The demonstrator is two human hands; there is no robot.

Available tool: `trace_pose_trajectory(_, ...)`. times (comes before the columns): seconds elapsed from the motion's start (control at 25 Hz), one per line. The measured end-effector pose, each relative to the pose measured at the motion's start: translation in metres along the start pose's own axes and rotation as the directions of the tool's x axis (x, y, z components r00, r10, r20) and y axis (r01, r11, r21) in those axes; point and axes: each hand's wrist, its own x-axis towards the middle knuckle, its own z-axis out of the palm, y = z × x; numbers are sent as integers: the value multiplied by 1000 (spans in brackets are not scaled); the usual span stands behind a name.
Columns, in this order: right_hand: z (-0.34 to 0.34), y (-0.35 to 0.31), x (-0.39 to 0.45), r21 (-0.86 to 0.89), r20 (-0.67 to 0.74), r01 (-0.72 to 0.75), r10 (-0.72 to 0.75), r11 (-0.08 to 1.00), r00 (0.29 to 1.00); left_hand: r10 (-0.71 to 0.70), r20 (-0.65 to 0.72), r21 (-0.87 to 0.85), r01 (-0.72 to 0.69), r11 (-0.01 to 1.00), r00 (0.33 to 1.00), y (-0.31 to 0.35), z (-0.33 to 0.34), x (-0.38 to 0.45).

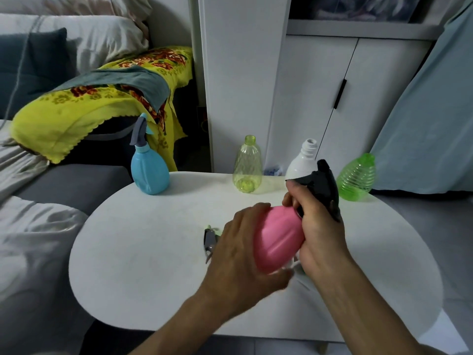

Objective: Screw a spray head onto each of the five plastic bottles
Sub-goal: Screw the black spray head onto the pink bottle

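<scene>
A pink bottle (277, 237) is held tilted above the white table (143, 252), its neck pointing up and to the right. My left hand (240, 254) wraps its lower body. My right hand (317, 226) grips the neck and a black spray head (323, 185) sitting on it. A blue bottle (149, 172) with a grey spray head (139, 130) fitted stands at the table's back left. Three bottles stand along the back edge with open necks: pale yellow-green (247, 166), white (303, 162), and ribbed green (357, 179). A grey-green spray head (209, 242) lies on the table beside my left hand.
A sofa with grey cushions and a yellow flowered cloth (84, 103) lies to the left. White cabinet doors (320, 93) stand behind the table. A light blue curtain (430, 119) hangs at the right. Something white shows beneath my right wrist, mostly hidden.
</scene>
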Motion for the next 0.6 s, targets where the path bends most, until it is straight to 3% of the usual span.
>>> trace_pose_trajectory(0.08,7,5,-4,-97,13,14,-12,995,1000,5,-89,101,3,995,996,-3,9,0)
trace_pose_trajectory(0.24,9,9,-9,-365,377,4,144,931,915,-149,-120,-127,134,983,982,-30,-14,27)
trace_pose_trajectory(0.32,2,11,-9,-509,402,37,200,860,894,-235,-180,-143,211,967,955,-55,-37,48)
trace_pose_trajectory(0.44,-10,14,-8,-516,390,29,205,856,898,-323,-223,-208,279,937,920,-94,-65,81)
trace_pose_trajectory(0.52,-16,18,-7,-594,440,182,128,784,889,-347,-224,-249,291,924,911,-121,-69,100)
trace_pose_trajectory(0.6,-15,24,-8,-676,481,382,-15,629,876,-380,-218,-304,308,902,899,-146,-67,112)
